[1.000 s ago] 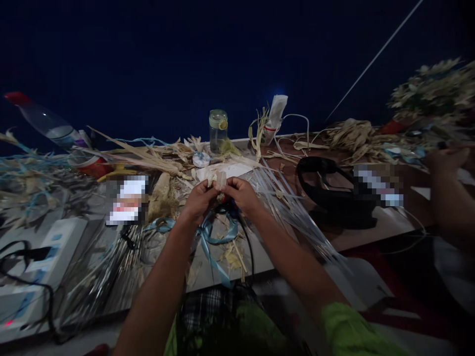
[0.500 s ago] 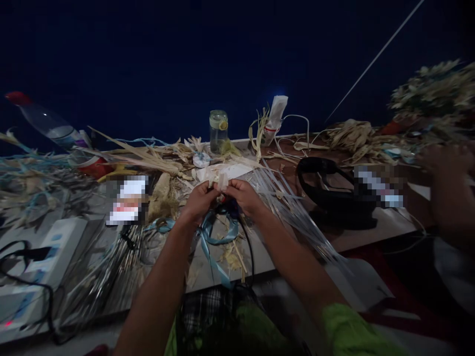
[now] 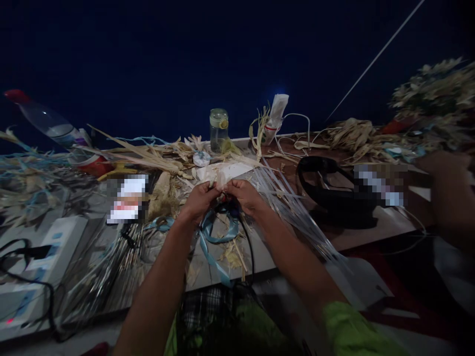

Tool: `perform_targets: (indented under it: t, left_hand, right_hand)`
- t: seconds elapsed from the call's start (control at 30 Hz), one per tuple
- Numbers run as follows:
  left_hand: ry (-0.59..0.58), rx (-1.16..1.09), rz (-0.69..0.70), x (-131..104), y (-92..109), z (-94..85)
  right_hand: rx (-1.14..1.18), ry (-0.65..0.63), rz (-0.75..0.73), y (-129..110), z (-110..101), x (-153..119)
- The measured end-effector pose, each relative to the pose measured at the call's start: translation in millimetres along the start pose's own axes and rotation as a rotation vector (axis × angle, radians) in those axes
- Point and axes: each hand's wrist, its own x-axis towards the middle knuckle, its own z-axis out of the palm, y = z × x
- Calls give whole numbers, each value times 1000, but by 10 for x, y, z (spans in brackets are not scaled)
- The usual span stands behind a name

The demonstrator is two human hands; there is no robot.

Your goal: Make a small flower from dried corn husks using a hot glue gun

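Note:
My left hand (image 3: pixel 201 199) and my right hand (image 3: pixel 242 195) meet at the middle of the table, fingers pinched close together. Between their fingertips is a small pale strip of corn husk (image 3: pixel 221 180), which both hands grip; most of it is hidden by the fingers. Just below the hands lies a loop of light blue ribbon (image 3: pixel 227 236), with scraps of dry husk (image 3: pixel 233 258) beside it. A white sheet of paper (image 3: pixel 237 169) lies right behind the fingertips.
Clear thin sticks (image 3: pixel 293 212) lie right of my arms, beside a black headset-like object (image 3: pixel 334 198). A phone (image 3: pixel 128 199), metal wires (image 3: pixel 115 267) and a power strip (image 3: pixel 55 257) are at left. Behind stand a bottle (image 3: pixel 218 129) and husk piles (image 3: pixel 351 136). Another person's arm (image 3: pixel 451 193) shows at right.
My hands stay in nearly the same place, and the pale strip between the fingertips has shifted slightly. At the right, the other person's hand has moved a little and is blurred.

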Motion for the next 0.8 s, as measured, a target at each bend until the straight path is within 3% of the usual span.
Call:
perform_targets:
  t: [0.1, 0.3, 0.47, 0.63, 0.8]
  left_hand:
    - [20, 119, 56, 5, -5, 18]
    - [183, 454, 253, 8, -1, 18]
    - [243, 590, 286, 0, -2, 21]
    - [165, 506, 236, -13, 32, 8]
    - [98, 247, 71, 20, 67, -125]
  right_hand:
    - [-33, 3, 19, 8, -6, 7]
    - [-46, 8, 39, 6, -12, 9]
    - [-44, 5, 38, 22, -13, 18]
    - [-45, -62, 42, 21, -49, 14]
    - [68, -286, 53, -167, -143, -95]
